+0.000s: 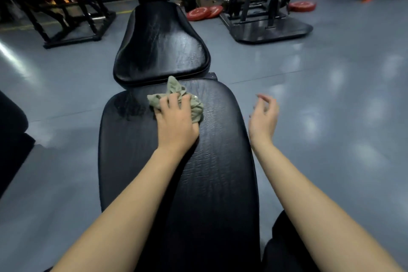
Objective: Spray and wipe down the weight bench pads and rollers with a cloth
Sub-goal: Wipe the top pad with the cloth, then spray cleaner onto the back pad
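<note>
A long black back pad [212, 161] of the weight bench runs away from me down the middle of the view. Beyond it sits the wider black seat pad [161, 46]. My left hand [176, 119] presses a crumpled grey-green cloth [176, 93] onto the far end of the back pad, near the gap to the seat pad. A dull wet streak shows on the pad just left of the cloth. To the right of the bench my right hand [263, 117] hovers in the air, fingers loosely curled, holding nothing. No spray bottle is in view.
Grey glossy floor [331, 106] surrounds the bench. An orange-padded machine [64, 6] stands at the back left, a black rack with a base plate [269, 26] at the back right. Red weight plates [203, 13] lie on the floor behind the seat. A dark pad [11, 126] sits at the left edge.
</note>
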Available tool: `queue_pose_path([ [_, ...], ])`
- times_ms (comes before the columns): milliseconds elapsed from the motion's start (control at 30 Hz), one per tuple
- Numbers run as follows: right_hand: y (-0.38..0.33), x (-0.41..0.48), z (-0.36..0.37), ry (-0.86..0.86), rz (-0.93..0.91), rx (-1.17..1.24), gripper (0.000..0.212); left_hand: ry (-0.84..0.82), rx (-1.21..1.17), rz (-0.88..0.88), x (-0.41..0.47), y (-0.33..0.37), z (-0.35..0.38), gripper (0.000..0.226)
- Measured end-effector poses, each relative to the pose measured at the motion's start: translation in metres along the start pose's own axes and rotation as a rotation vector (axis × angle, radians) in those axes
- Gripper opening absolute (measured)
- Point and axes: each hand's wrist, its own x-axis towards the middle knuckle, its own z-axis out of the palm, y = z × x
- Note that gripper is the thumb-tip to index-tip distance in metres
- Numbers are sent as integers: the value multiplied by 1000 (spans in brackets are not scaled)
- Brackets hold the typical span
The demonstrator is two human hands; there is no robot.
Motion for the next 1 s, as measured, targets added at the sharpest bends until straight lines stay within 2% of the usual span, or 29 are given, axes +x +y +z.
queue_pose_path([
  [33,24,6,-8,9,224,-6,21,-11,-17,38,7,14,5,54],
  [67,50,10,-14,-65,455,-68,26,-16,-30,73,14,29,11,52],
  [133,86,8,-19,-416,817,-270,37,-21,-57,139,27,58,21,49],
  [167,90,4,-25,-629,841,-401,40,-27,-71,171,30,72,27,49],
  [200,98,5,-28,-777,776,-562,41,-38,-72,202,31,83,33,49],
  [267,108,14,-32,-893,640,-776,38,-43,-41,237,31,93,45,49],
  [333,125,26,-33,-983,613,-894,42,-27,-28,212,33,92,50,49],
  [400,144,28,-36,-1096,627,-1076,57,-20,-36,203,35,92,52,49],
  [500,181,26,-33,-1195,625,-1173,80,-19,-35,200,32,92,51,47],
  [600,207,17,-22,-1305,614,-1221,77,-11,-36,196,33,93,55,45],
  [667,201,11,-15,-1306,638,-1200,68,3,-37,191,30,92,55,45],
  [867,195,6,-2,-1208,498,-1116,45,-7,-48,193,35,90,57,47],
  [967,180,9,-3,-1159,488,-986,37,-16,-41,190,34,91,57,48],
  [1000,175,13,-3,-1092,502,-915,29,-14,-37,193,33,90,57,48],
])
